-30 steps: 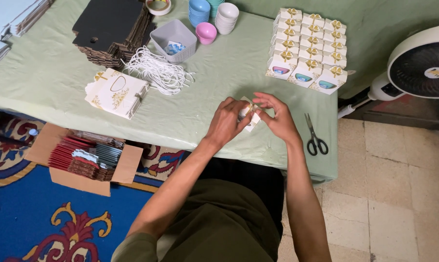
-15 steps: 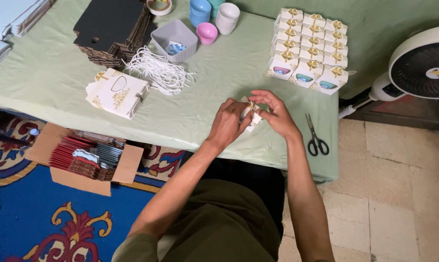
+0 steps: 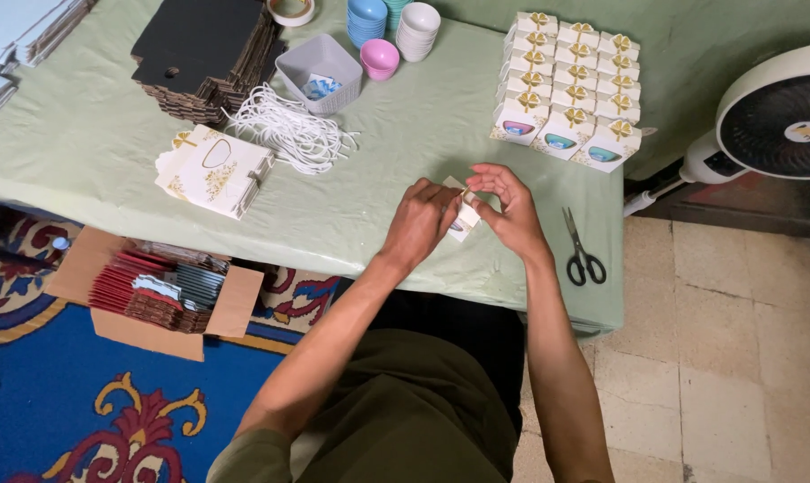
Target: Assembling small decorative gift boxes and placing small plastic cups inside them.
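Note:
Both hands meet over the near edge of a table covered in pale green cloth [image 3: 92, 152]. My left hand [image 3: 420, 223] and my right hand [image 3: 508, 207] hold a small white gift box [image 3: 464, 217] between them, fingers pinched on its top and sides. The box is mostly hidden by my fingers. Black scissors [image 3: 582, 251] lie just to the right of my right hand. A block of several finished white boxes with gold bows [image 3: 568, 81] stands beyond my hands, at the back right.
A stack of flat white box blanks [image 3: 213, 169] and a heap of white cords [image 3: 288, 131] lie left of my hands. Behind them are black flat cards [image 3: 206, 51], a grey tray [image 3: 320, 71], and stacked bowls [image 3: 396, 25]. A cardboard carton [image 3: 159, 297] sits on the carpet; a fan [image 3: 779, 120] stands right.
My hands have kept working the small box in the same spot, with the fingers shifting slightly on it. Nothing else on the table has moved.

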